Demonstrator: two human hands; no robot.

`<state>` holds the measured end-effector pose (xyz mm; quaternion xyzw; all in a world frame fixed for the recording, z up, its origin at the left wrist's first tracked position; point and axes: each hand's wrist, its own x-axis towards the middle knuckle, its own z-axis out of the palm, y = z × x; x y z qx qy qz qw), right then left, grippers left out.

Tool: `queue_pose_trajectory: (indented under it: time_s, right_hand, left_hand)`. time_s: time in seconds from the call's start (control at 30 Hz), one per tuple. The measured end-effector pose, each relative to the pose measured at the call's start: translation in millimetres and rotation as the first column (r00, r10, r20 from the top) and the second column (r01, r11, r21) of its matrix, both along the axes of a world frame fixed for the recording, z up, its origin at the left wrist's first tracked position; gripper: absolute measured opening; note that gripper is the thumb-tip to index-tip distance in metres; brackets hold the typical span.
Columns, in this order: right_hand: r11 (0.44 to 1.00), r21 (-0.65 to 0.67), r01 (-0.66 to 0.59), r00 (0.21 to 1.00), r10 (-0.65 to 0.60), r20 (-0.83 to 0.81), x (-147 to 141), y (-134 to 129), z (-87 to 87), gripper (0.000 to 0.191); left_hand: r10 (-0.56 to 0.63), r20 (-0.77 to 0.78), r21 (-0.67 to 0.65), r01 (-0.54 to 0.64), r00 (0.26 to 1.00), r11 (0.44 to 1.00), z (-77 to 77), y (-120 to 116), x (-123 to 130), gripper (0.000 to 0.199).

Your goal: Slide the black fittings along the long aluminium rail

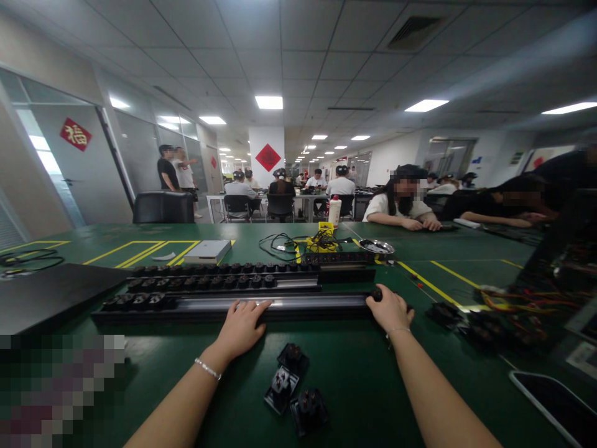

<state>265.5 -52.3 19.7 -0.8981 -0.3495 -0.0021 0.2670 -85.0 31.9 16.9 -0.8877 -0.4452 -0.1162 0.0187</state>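
Now the long rail (317, 303) on the desk (196, 379), seemingly stiff, best gripped by its edges, is touched by the left hand's (242, 326) spread fingers, a dark module (377, 294) being pinched by the right hand (393, 311).

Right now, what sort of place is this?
Likely an assembly workroom: a green worktable with yellow lines, a long black rail bearing small black parts, and people seated beyond.

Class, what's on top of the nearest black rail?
Black modules sit on the rail at left; the left hand lies over its middle, the right hand touches a black piece at right. Anything beneath the hands is hidden.
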Motion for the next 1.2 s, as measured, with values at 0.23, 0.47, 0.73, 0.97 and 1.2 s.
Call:
queue_pose_trajectory:
  time_s: [0.23, 0.47, 0.73, 0.97, 1.2]
  right_hand:
    - [0.994, 0.006, 0.109, 0.994, -0.109, 0.012, 2.7, -1.4, -5.3, 0.064]
    - [0.987, -0.006, 0.160, 0.986, -0.160, -0.046, 2.9, -4.9, -3.4, 0.072]
    - [0.990, -0.007, 0.144, 0.985, -0.144, -0.090, 4.2, -5.6, 0.3, 0.068]
    - [0.987, -0.020, 0.157, 0.977, -0.158, -0.142, 7.1, -5.9, 2.9, 0.059]
    - [0.988, -0.006, 0.154, 0.979, -0.154, -0.134, 11.3, -6.0, 0.6, 0.058]
  left_hand:
    - [-0.012, 0.005, 0.018, 0.012, 1.000, 1.000, -1.0, 0.6, -0.5, 0.055]
    - [-0.019, 0.010, 0.032, 0.018, 1.000, 0.999, -3.3, 2.5, -1.0, 0.054]
    - [-0.011, -0.004, 0.032, 0.012, 1.000, 0.999, -4.2, 2.7, -1.5, 0.054]
    - [-0.007, -0.007, 0.026, 0.007, 1.000, 1.000, -3.4, 2.2, -1.0, 0.055]
    - [-0.007, -0.005, 0.029, 0.007, 1.000, 1.000, -3.8, 2.6, -1.0, 0.056]
